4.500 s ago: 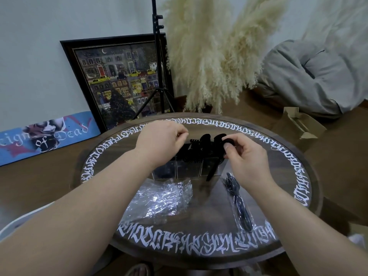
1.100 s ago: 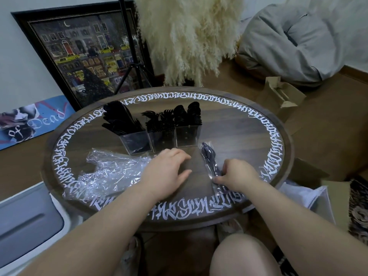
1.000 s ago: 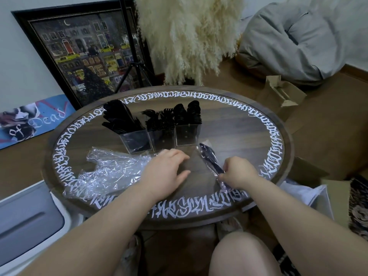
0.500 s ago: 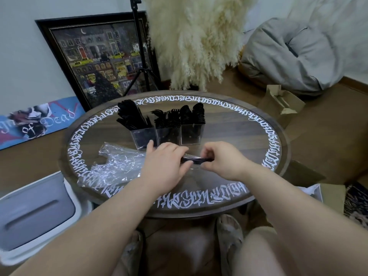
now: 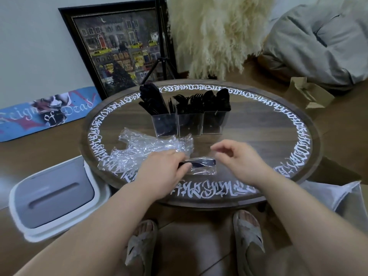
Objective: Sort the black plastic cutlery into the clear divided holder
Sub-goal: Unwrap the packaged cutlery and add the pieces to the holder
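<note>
On the round lettered surface point(image 5: 258, 124), the holder point(image 5: 189, 124) stands nearly full. The left hand point(image 5: 165, 172) pinches a wrapped cutlery packet point(image 5: 201, 166); the right hand point(image 5: 239, 158) hovers loosely curled, empty. Tearing one-handed could scatter the pieces.

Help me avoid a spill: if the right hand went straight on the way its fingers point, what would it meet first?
Probably the crumpled clear wrap: the right hand points left, above the wrapped cutlery pack. Depth is unclear; the holder lies off that line.
</note>
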A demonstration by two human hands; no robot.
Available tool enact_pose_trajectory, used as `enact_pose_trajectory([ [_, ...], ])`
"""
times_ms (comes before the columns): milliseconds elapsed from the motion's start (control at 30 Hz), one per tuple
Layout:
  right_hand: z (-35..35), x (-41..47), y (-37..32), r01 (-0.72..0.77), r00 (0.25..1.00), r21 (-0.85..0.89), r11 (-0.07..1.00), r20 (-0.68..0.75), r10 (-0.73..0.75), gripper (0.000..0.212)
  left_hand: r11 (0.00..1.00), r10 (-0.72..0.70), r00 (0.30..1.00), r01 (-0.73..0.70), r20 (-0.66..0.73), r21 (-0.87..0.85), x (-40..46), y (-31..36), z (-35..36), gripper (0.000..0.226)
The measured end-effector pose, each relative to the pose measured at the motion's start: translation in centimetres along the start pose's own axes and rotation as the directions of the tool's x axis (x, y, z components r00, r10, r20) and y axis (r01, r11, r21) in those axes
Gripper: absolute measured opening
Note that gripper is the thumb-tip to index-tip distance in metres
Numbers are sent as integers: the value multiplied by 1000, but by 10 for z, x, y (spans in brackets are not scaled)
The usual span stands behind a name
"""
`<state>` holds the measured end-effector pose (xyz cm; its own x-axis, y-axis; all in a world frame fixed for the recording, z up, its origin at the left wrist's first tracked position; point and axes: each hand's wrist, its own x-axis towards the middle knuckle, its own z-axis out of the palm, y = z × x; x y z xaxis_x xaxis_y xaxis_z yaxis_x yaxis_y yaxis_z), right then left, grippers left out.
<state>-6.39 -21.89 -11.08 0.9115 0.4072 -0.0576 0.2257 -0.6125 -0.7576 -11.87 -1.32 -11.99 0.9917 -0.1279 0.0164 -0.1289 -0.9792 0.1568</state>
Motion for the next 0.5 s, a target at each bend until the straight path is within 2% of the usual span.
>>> enact_pose_trajectory([
  [67,-7,7,-8,32,999,-28,999,-9,-33,23,1000,-4,1000,4,-8,-3,0,-4,1,37],
  [267,7,19,-18,95,991,-112,989,107,-83,19,1000,-17,999,16,-34,-27,5,-8,4,39],
  [367,13,23,-18,109,992,-161,981,86,-96,12,999,-20,999,18,-32,-36,7,-7,3,38],
  [500,14,21,-19,92,995,-139,986,38,-87,15,998,-22,999,20,-23,-65,7,-7,3,39],
])
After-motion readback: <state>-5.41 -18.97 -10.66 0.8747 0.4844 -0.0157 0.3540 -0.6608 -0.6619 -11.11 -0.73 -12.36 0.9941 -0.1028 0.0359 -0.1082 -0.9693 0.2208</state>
